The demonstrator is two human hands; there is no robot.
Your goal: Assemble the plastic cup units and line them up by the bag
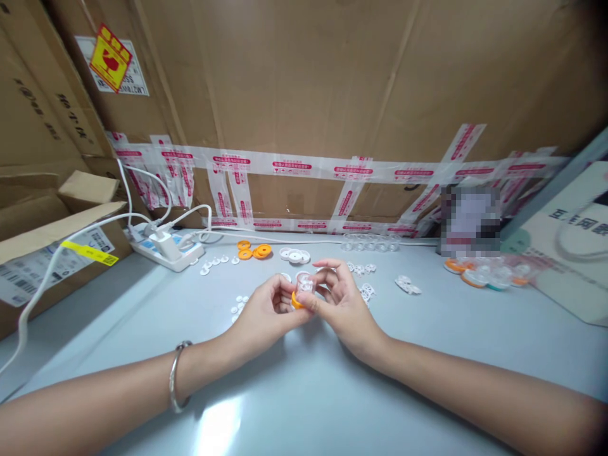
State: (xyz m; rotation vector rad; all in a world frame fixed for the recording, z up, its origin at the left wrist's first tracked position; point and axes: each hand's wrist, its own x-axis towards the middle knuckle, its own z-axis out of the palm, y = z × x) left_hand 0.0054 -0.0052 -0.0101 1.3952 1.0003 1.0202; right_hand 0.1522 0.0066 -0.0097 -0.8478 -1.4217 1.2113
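Between my two hands, just above the table, is a small round clear plastic part [305, 283] with white pieces visible inside and an orange ring [296, 301] at its lower left. My left hand [270, 307] grips it from the left, fingers curled at the orange ring. From the other side my right hand [344, 307] pinches it, the thumb across its front and the index finger arched above. Beyond my hands lie white round discs [294, 255] and several orange rings [254, 251]. Small white lattice-like pieces [367, 292] sit close to my right hand, partly hidden by it.
Clear round parts [370, 242] line the back. White knobs [216, 261] lie left, white pieces [407, 285] right. Finished-looking orange and clear units [489, 275] stand far right. A power strip [166, 247] with cables, an open carton [52, 253] and a large taped box [294, 95] border the table.
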